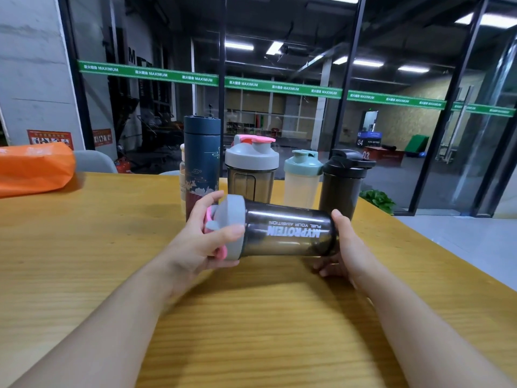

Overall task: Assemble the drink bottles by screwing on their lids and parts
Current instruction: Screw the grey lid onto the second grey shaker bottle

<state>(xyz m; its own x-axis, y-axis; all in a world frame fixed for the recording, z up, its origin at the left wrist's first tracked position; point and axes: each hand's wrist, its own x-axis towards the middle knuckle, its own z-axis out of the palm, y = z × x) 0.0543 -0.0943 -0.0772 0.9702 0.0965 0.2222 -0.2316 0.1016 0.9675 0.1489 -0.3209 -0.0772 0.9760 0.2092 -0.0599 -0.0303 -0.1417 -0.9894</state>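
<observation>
Smoky shaker bottle held sideways above wooden tabletop, between both hands. Left hand curled round grey lid, pink flip cap toward palm. Right hand cups bottle base, fingers wrapped beneath. Lid looks seated on bottle; how tight, cannot tell. Behind, upright in row: navy flask, grey-lidded shaker, green-lidded shaker, black shaker. Orange bag at far left.
</observation>
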